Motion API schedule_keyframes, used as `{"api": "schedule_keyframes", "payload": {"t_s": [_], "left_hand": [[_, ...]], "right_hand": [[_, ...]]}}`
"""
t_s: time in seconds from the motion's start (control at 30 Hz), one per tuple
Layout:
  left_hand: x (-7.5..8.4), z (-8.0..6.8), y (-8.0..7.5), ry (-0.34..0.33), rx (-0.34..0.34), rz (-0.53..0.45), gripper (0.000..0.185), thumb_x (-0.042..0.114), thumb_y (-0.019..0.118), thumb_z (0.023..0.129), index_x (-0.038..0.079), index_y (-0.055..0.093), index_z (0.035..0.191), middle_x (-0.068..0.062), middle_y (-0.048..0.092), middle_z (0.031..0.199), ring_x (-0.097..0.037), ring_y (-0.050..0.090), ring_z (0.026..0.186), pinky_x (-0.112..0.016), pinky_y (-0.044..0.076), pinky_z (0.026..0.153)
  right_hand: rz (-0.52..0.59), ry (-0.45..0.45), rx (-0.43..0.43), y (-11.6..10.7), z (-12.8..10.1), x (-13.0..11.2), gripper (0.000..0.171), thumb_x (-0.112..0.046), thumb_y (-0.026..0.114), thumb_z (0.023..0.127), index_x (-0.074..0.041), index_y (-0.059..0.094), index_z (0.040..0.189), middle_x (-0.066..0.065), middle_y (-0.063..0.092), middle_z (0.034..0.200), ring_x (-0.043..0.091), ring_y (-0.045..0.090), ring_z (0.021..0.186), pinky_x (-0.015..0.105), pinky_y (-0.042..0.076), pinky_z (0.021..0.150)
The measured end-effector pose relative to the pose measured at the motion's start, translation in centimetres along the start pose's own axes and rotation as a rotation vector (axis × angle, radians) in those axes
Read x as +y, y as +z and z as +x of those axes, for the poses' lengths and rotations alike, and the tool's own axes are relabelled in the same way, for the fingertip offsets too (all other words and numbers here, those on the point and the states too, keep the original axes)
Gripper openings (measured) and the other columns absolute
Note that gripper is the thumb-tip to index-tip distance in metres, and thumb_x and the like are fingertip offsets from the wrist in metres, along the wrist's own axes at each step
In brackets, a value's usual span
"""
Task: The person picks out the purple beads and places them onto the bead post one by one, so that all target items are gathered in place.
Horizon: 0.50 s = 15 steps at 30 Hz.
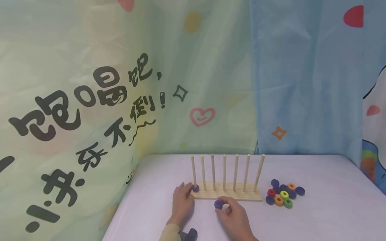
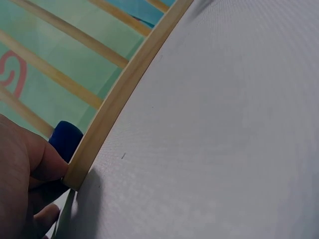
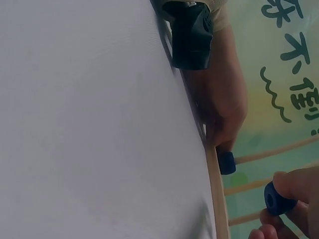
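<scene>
A wooden rack (image 1: 238,195) with several upright pegs stands on the white table. One dark purple ring (image 1: 195,188) sits at the foot of the leftmost peg, and shows as a blue ring (image 2: 66,139) beside the base edge (image 2: 119,97). My left hand (image 1: 184,194) rests flat against the rack's left end, thumb (image 2: 42,162) touching the base corner. My right hand (image 1: 224,206) pinches a second purple ring (image 1: 218,204) just in front of the base. The right wrist view shows that ring (image 3: 276,198) between my fingers (image 3: 299,184), near the pegged ring (image 3: 227,163).
A pile of loose coloured rings (image 1: 283,194) lies right of the rack. Printed curtains (image 1: 150,83) hang close behind the table and along its left side. A dark wrist camera (image 3: 192,35) sits on my left forearm. Bare white tabletop (image 1: 331,207) stretches to the right.
</scene>
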<state>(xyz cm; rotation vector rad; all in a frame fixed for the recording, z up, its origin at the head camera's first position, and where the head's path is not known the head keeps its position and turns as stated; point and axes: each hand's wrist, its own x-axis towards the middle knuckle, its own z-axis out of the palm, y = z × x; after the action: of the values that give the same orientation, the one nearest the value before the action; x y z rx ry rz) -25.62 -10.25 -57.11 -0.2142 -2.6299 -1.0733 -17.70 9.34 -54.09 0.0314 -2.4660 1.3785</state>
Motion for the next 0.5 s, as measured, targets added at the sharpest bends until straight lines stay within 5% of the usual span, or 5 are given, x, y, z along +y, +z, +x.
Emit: {"api": "schedule_keyframes", "payload": {"t_s": [0.2, 0.5], "left_hand": [[0.0, 0.3, 0.0, -0.005, 0.000, -0.012, 0.044, 0.005, 0.053, 0.077, 0.011, 0.059, 0.119, -0.004, 0.059, 0.122, -0.031, 0.038, 0.126, -0.049, 0.015, 0.110], [-0.2, 0.1, 0.0, -0.001, 0.007, -0.007, 0.044, 0.005, 0.052, 0.076, 0.010, 0.059, 0.119, -0.004, 0.059, 0.121, -0.031, 0.039, 0.125, -0.049, 0.016, 0.109]], "right_hand": [[-0.022, -0.039, -0.030, -0.2, 1.5, -0.4, 0.036, -0.018, 0.076, 0.071, -0.024, 0.062, 0.104, -0.015, 0.060, 0.090, 0.002, 0.045, 0.055, 0.018, 0.039, 0.048], [0.001, -0.185, 0.036, -0.7, 3.8, -0.9, 0.036, -0.013, 0.078, 0.069, -0.019, 0.064, 0.101, -0.012, 0.061, 0.089, 0.002, 0.048, 0.056, 0.017, 0.040, 0.047]]}}
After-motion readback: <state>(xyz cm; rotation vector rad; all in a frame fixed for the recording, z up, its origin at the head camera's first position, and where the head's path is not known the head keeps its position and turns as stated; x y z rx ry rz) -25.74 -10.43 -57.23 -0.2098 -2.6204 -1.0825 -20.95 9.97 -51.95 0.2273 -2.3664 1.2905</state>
